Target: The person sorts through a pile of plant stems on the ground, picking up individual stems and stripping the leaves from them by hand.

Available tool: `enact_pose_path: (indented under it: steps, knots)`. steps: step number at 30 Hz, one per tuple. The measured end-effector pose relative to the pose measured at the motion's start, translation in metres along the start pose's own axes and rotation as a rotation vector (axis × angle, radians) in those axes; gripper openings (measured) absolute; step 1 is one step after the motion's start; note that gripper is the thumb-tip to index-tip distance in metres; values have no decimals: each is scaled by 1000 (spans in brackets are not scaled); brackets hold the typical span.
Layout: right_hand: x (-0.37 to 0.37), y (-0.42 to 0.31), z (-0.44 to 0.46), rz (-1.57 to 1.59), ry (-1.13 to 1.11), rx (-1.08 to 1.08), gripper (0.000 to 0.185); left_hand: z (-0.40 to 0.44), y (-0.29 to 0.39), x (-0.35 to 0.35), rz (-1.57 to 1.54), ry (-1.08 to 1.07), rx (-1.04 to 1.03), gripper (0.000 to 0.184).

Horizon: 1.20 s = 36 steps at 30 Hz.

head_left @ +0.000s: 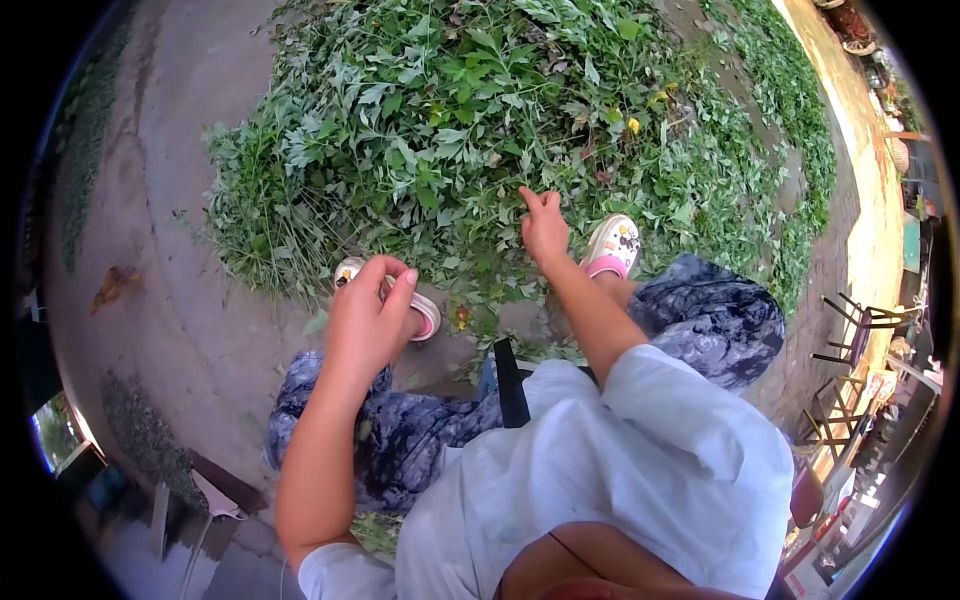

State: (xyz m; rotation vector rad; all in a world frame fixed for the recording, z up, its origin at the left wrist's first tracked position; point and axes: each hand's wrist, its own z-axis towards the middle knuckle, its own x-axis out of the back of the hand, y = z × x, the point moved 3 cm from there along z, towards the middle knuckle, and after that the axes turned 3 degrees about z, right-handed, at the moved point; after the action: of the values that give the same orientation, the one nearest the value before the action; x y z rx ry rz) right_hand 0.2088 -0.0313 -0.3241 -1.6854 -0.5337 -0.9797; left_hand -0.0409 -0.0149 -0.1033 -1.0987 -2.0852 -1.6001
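Cut green leafy stems (430, 130) lie in a broad heap in front of me. Over its near edge, my right hand (545, 225) is held with some fingers stretched and apart, and I make out nothing in it. My left hand (372, 300) is above the left shoe, its fingers curled and the thumb close to the forefinger. Whatever it may hold is too small or hidden to tell. The left shoe (427, 315) is partly covered by this hand; the right shoe (613, 245) stands beside the leaves.
Paved ground (180, 200) runs along the left of the heap, with a brown dry leaf (115, 288) on it. More greenery (800, 130) lies to the right. A dark chair (858, 325) and assorted household items stand at the far right. A black strap hangs before my body.
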Motion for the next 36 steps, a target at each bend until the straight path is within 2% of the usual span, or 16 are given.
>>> enact_pose_path:
  steps: [2,6,8,9,10,12,14,16,17,20,24,26,28,30,34,36]
  knots:
    - [3,4,8,-51,-40,-20,44,0,4,0,4,-46,26,18]
    - [2,10,31,-16,160,113,35,1,12,0,47,-93,-18,19]
    - [13,3,38,155,190,52,27,2,12,-1,60,-106,1,19]
    - [23,-7,38,156,394,70,19,2,10,-2,43,-90,-5,21]
    - [29,-20,39,156,394,68,19,3,7,-3,26,-76,-10,24]
    - [49,-57,30,253,580,372,12,7,-2,-8,-23,11,-17,29]
    - [62,-117,-1,458,340,647,9,12,-6,-6,-75,93,-28,35]
    - [62,-167,-44,645,23,895,9,15,-12,-3,-363,85,127,48]
    - [62,-183,-66,691,-105,1042,11,14,3,1,-463,41,215,34]
    - [50,-194,-86,854,-363,1101,13,19,-15,6,-623,-78,326,34]
    - [15,-93,-16,635,157,40,31,17,-15,13,-569,53,264,41]
    - [7,-35,13,273,349,-62,52,17,-15,16,-585,51,267,41]
    - [-10,11,23,20,88,-132,47,16,-15,17,-574,78,277,41]
    - [-21,22,28,28,-331,-285,43,14,-14,16,-504,85,241,41]
    - [-62,27,25,127,-287,-145,42,16,-22,15,-339,66,145,42]
    - [-82,23,15,204,-508,-197,39,15,-20,14,-386,64,156,41]
